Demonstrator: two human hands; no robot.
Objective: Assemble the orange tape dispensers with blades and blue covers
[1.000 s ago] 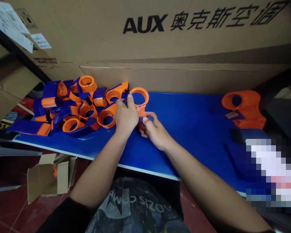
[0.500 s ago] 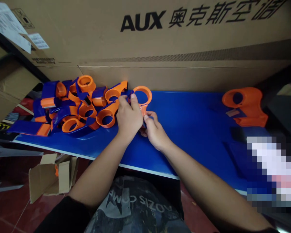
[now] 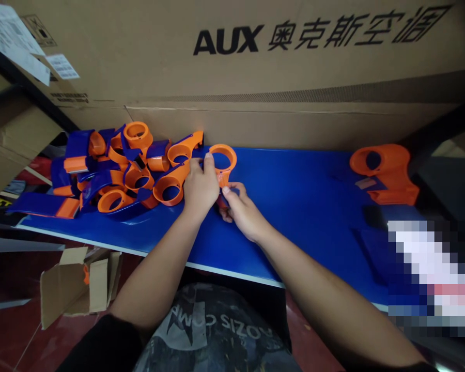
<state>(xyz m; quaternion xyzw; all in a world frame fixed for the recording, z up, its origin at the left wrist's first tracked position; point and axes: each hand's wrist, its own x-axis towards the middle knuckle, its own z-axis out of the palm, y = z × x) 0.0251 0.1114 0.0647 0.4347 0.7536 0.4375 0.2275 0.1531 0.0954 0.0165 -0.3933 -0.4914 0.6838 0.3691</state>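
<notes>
Both hands hold one tape dispenser, with an orange ring (image 3: pixel 233 161) standing up at its far end, above the blue tabletop. My left hand (image 3: pixel 202 187) is closed around its left side, thumb pointing up beside the ring. Just below the ring, my right hand (image 3: pixel 245 213) grips the lower part with thumb and fingers pressed together. Most of the handle is hidden behind the hands. To the left of my left hand lies a pile of orange and blue tape dispensers (image 3: pixel 137 178), jumbled over one another.
A large cardboard box (image 3: pixel 232 82) stands as a wall behind the blue table (image 3: pixel 294 206). Another orange dispenser (image 3: pixel 395 165) lies at the right end, near a blurred-out patch. On the floor at lower left, an open carton (image 3: pixel 64 289) has something orange inside.
The dispenser and both hands have shifted slightly left and toward me, and the ring's tilt has changed a little. Both hands keep their hold. The whole view has moved slightly.
</notes>
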